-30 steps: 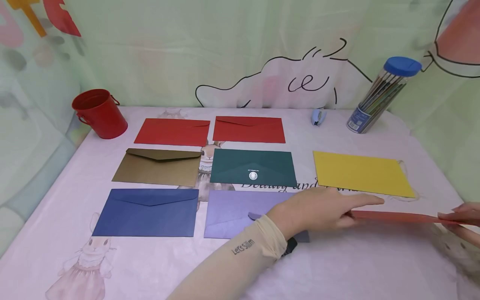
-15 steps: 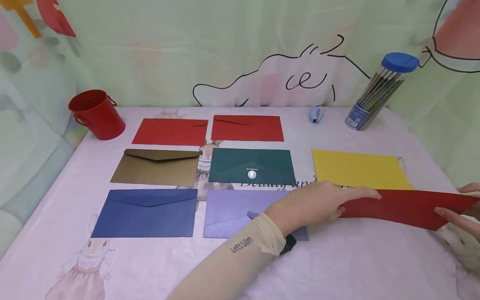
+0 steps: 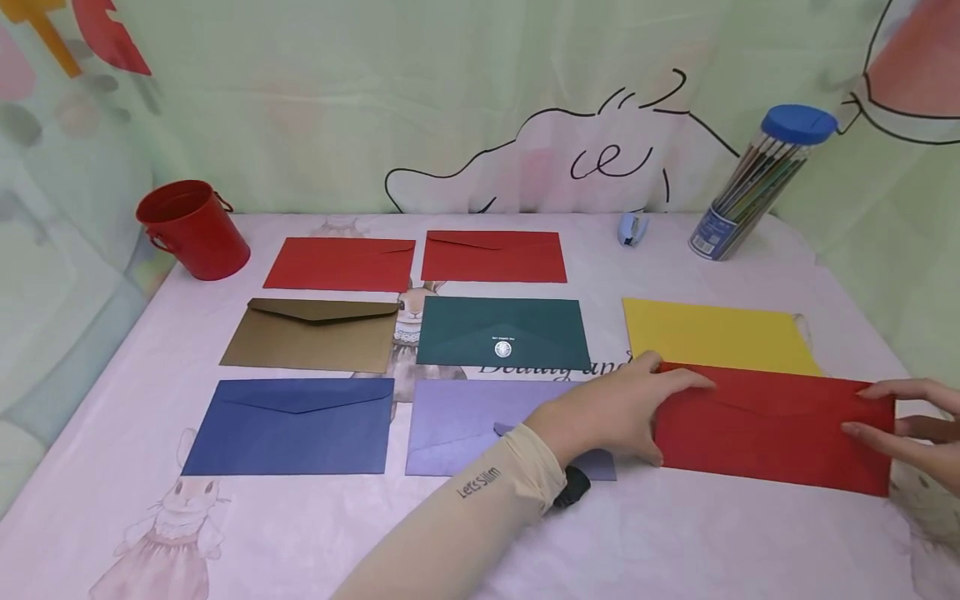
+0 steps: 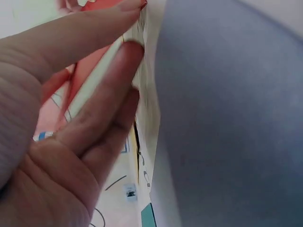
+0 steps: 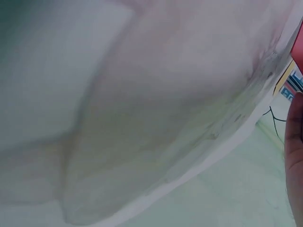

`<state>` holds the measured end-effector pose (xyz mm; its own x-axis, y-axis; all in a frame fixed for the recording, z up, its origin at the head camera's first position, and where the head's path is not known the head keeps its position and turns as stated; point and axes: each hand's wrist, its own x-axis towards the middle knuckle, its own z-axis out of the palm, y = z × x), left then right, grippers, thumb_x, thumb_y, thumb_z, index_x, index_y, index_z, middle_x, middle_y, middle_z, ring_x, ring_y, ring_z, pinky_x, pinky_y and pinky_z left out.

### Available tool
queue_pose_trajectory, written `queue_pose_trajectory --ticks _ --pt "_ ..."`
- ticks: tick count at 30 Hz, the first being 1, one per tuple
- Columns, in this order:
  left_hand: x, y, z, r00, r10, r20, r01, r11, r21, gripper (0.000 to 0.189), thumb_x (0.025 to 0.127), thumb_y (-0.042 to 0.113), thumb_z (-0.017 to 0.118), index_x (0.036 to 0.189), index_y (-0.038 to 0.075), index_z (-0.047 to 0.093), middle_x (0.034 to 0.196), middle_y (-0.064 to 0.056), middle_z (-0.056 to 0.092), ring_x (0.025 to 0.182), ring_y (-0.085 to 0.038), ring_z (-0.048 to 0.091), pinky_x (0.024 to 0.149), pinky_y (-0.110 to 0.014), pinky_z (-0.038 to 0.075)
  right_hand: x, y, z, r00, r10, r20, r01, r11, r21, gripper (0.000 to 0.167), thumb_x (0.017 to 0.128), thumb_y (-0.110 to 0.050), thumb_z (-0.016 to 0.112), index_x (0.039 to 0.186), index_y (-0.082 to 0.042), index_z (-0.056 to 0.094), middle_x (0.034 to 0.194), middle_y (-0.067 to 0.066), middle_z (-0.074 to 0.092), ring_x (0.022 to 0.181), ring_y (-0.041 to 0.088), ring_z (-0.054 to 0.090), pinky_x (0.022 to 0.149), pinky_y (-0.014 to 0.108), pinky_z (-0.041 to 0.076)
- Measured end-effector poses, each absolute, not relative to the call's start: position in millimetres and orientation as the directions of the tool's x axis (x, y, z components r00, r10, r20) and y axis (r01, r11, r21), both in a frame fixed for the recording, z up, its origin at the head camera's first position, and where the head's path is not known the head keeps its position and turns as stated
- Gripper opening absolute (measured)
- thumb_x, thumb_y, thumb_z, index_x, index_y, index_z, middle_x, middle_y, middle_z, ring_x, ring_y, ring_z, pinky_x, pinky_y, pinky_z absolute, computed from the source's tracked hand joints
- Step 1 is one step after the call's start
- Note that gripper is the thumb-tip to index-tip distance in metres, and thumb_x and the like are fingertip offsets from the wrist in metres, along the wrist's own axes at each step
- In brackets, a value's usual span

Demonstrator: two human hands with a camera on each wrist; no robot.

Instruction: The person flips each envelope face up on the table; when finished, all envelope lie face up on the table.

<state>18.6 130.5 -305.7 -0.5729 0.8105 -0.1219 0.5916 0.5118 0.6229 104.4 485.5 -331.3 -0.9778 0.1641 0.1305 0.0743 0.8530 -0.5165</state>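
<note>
A red envelope [image 3: 772, 429] lies at the right of the table, its flap line faintly visible, covering the lower edge of a yellow envelope [image 3: 720, 333]. My left hand [image 3: 618, 408] touches its left end with fingers spread, index finger on the face and thumb at the lower corner. In the left wrist view these fingers [image 4: 102, 99] look nearly straight. At the other end my right hand [image 3: 918, 425] pinches the edge, thumb on top and a finger partly hidden behind it. Only a sliver of that hand shows in the right wrist view.
Two red envelopes [image 3: 341, 263] [image 3: 495, 258], a gold one [image 3: 315, 337], a green one [image 3: 502, 333], a blue one [image 3: 292, 429] and a purple one [image 3: 465, 425] lie in rows. Behind stand a red bucket [image 3: 198, 233], a small light-blue object [image 3: 632, 229] and a blue-lidded pencil tube [image 3: 750, 192].
The red envelope has turned from edge-on to nearly flat, its face now showing. My left fingers have spread from their hold at its left end, while my right hand stays at the right end.
</note>
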Motion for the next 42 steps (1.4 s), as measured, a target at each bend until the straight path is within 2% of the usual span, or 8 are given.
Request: queue_pose_trajectory --ticks 4,10,16,23,25,32,37,42 --pt "20.7 132.0 -307.1 -0.598 0.789 -0.142 0.591 0.553 0.587 0.084 0.074 0.03 0.091 0.147 0.038 0.048 0.128 0.007 0.039 0.099 0.001 0.043 0.069 -0.009 0.041 105.5 490.4 -330.5 -0.991 0.12 0.056 0.076 0.862 -0.502 0.036 0.086 -0.009 0.081 0.112 -0.025 0.062 0.103 -0.03 0.044 0.06 0.006 0.057 0.05 0.016 0.047" --pt "25.3 138.4 -307.0 -0.598 0.772 -0.216 0.654 0.625 0.425 0.084 0.071 0.051 0.088 0.145 0.045 0.049 0.126 0.01 0.041 0.095 -0.002 0.044 0.073 -0.015 0.042 109.8 492.0 -330.0 -0.996 0.082 -0.028 0.085 0.845 -0.528 0.052 0.084 -0.009 0.082 0.107 -0.049 0.059 0.095 -0.039 0.044 0.06 0.013 0.057 0.048 0.024 0.047" --pt "26.6 141.1 -305.8 -0.601 0.77 -0.213 0.697 0.636 0.332 0.083 0.069 0.059 0.085 0.144 0.047 0.05 0.126 0.011 0.043 0.103 -0.002 0.04 0.079 -0.018 0.044 108.0 486.8 -324.4 -0.989 0.115 -0.098 0.149 0.842 -0.519 0.041 0.088 -0.013 0.08 0.109 -0.043 0.062 0.094 -0.031 0.046 0.063 0.013 0.057 0.052 0.024 0.052" --pt "30.7 139.2 -304.2 -0.631 0.753 -0.184 0.73 0.657 0.185 0.073 0.066 0.073 0.078 0.133 0.051 0.058 0.125 0.012 0.035 0.115 -0.009 0.029 0.092 -0.026 0.028 102.8 469.6 -313.7 -0.999 0.054 0.0 0.052 0.962 -0.267 0.055 0.065 -0.01 0.094 0.109 0.005 0.065 0.116 0.033 0.042 0.096 0.044 0.049 0.054 0.044 0.055" --pt "30.8 138.5 -304.2 -0.633 0.752 -0.185 0.734 0.659 0.166 0.068 0.067 0.075 0.076 0.128 0.051 0.06 0.123 0.013 0.034 0.116 -0.01 0.028 0.093 -0.029 0.026 101.0 460.9 -307.6 -0.999 0.028 0.029 0.022 0.979 -0.203 0.057 0.058 -0.006 0.096 0.104 0.003 0.065 0.117 0.036 0.036 0.1 0.053 0.039 0.056 0.052 0.054" --pt "22.2 135.8 -296.8 -0.606 0.777 -0.169 0.734 0.628 0.259 0.076 0.075 0.07 0.074 0.143 0.047 0.049 0.127 0.014 0.035 0.114 -0.007 0.029 0.091 -0.027 0.027 84.3 459.1 -300.8 -0.996 -0.085 -0.026 -0.076 0.962 -0.261 0.057 0.061 -0.011 0.096 0.109 0.001 0.067 0.112 0.029 0.048 0.084 0.045 0.056 0.053 0.029 0.053" --pt "-5.7 135.2 -286.2 -0.643 0.753 -0.14 0.68 0.646 0.346 0.073 0.087 0.059 0.07 0.151 0.042 0.04 0.143 0.014 0.037 0.125 -0.009 0.032 0.101 -0.028 0.031 50.2 458.3 -287.0 -0.978 -0.105 -0.183 -0.046 0.953 -0.298 0.075 0.072 -0.018 0.092 0.131 0.007 0.053 0.132 0.037 0.038 0.105 0.056 0.045 0.076 0.063 0.053" --pt "-40.6 147.7 -286.2 -0.675 0.725 -0.133 0.636 0.664 0.392 0.071 0.093 0.051 0.067 0.155 0.035 0.036 0.153 0.012 0.039 0.135 -0.009 0.036 0.109 -0.031 0.032 10.7 457.9 -278.4 -0.947 -0.152 -0.284 -0.065 0.954 -0.291 0.093 0.073 -0.028 0.092 0.143 0.006 0.042 0.144 0.038 0.032 0.122 0.06 0.034 0.093 0.074 0.037"
